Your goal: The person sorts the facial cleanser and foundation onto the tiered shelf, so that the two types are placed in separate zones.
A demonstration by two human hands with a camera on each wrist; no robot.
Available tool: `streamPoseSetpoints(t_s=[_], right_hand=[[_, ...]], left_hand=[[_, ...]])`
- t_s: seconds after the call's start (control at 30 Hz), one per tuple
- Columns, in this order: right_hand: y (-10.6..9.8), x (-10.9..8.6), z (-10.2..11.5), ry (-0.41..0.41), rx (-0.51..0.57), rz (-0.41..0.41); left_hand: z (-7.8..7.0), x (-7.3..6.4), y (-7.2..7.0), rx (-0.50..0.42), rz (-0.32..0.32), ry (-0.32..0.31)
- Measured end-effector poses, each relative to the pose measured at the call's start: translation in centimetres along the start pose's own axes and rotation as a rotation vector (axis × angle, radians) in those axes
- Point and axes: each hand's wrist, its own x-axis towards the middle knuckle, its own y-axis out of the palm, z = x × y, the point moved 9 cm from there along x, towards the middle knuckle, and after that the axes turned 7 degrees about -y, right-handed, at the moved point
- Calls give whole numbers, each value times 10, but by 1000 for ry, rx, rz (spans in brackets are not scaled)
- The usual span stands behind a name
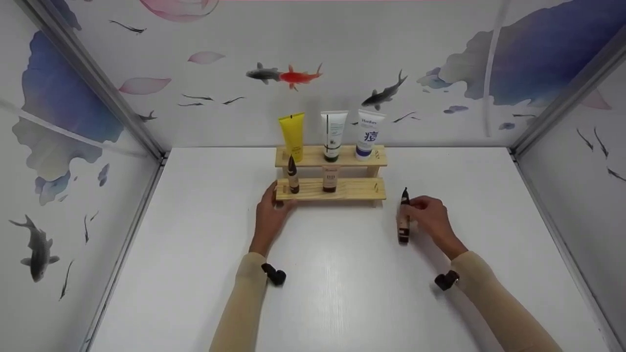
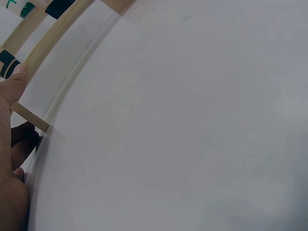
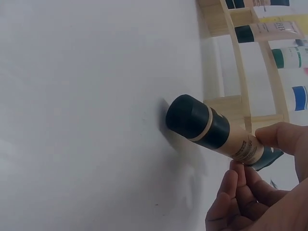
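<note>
A two-tier wooden rack (image 1: 356,189) stands at the back of the table. My left hand (image 1: 270,215) grips the left end of its lower shelf, the thumb (image 2: 17,79) at the front edge. My right hand (image 1: 432,216) pinches a squeeze tube (image 1: 404,223) right of the rack, thumb on one side and fingers on the other. In the right wrist view this tube (image 3: 219,129) is beige and black, tilted, with its thick black cap end near the tabletop. A similar dark tube (image 1: 293,180) and a small beige tube (image 1: 330,180) stand on the lower shelf.
The upper shelf holds a yellow tube (image 1: 292,134), a white tube with a dark cap (image 1: 333,134) and a white tube with a blue cap (image 1: 368,134). Panels painted with fish (image 1: 301,77) enclose the white table (image 1: 332,274) at the back and sides.
</note>
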Motion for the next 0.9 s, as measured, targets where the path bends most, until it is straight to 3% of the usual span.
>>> streamPoseSetpoints(t_s=[0.23, 0.47, 0.9], right_hand=[[-6, -2, 2, 0, 30, -16], [-14, -2, 8, -57, 41, -61], [-22, -3, 10, -62, 15, -77]], left_hand=[[1, -1, -1, -12, 5, 7], [-2, 0, -3, 2, -8, 73], [0, 0, -1, -16, 1, 66]])
